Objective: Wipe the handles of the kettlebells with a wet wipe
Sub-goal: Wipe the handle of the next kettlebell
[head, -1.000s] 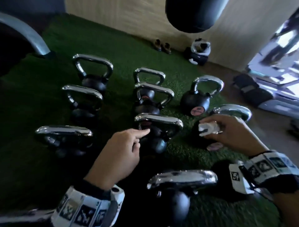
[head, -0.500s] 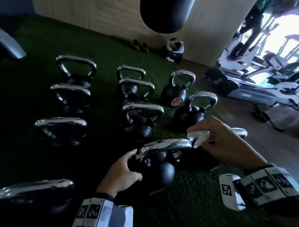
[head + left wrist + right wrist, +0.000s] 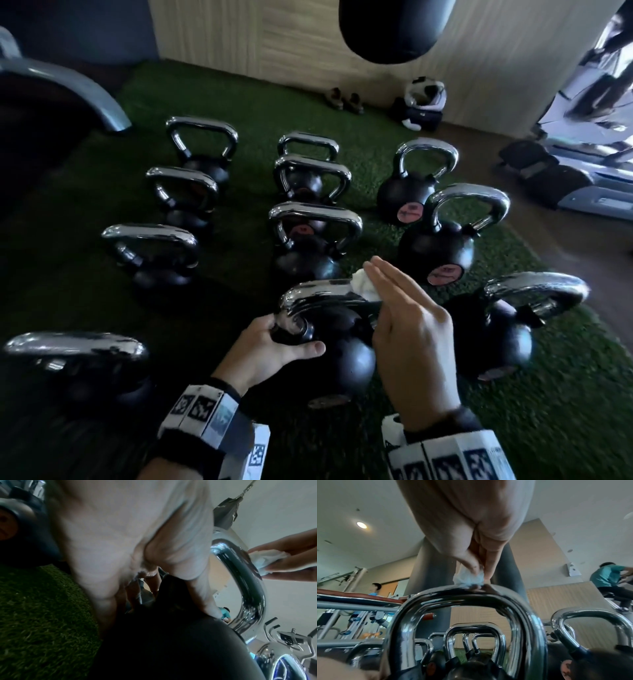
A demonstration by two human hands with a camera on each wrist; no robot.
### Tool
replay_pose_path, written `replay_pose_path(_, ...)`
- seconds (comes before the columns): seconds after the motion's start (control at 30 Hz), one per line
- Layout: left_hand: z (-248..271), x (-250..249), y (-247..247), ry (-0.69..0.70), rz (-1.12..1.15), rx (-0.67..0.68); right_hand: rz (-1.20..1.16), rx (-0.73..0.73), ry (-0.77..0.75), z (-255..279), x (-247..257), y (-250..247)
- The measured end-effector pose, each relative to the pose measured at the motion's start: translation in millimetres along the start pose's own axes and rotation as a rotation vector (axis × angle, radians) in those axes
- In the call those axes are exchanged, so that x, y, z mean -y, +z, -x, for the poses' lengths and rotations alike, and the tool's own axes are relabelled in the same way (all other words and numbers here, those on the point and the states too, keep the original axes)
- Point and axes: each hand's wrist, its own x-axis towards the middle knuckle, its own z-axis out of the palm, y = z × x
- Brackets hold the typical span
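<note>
The near kettlebell (image 3: 342, 363) is black with a chrome handle (image 3: 318, 294) and stands on green turf. My left hand (image 3: 284, 339) grips it where the handle's left end meets the ball, thumb lying on the ball. My right hand (image 3: 387, 287) pinches a crumpled white wet wipe (image 3: 363, 286) and presses it on the top right of the handle, fingers straight above. The right wrist view shows thumb and fingers pinching the wipe (image 3: 468, 578) on the handle's top (image 3: 447, 592). In the left wrist view the wipe (image 3: 262, 559) touches the handle (image 3: 247, 588).
Several more chrome-handled kettlebells stand in rows on the turf (image 3: 565, 394), the closest to the right (image 3: 493, 342) and left (image 3: 78, 363). A black punching bag (image 3: 394, 27) hangs ahead. Shoes (image 3: 344, 99) and a bag (image 3: 423, 102) lie by the wall; gym machines (image 3: 565, 178) at right.
My left hand dropped from the middle kettlebell and took hold of the near one. My right hand carried the wipe left and down onto that kettlebell's handle.
</note>
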Motion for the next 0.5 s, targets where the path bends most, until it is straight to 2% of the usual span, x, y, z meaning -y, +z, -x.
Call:
replay_pose_path(0.17, 3.6, -5.2, 0.3, 0.031, 0.021, 0.003, -0.009, -0.013, -0.041, 18.3, 5.4, 13.0)
replay_pose_path(0.37, 2.6, -2.7, 4.1, 0.068, 0.084, -0.007, 0.004, -0.117, 0.132, 22.6, -29.2, 0.7)
replay_pose_path(0.5, 0.4, 0.4, 5.1, 0.126, 0.078, 0.001, 0.006, -0.163, 0.12, 26.5, -19.8, 7.3)
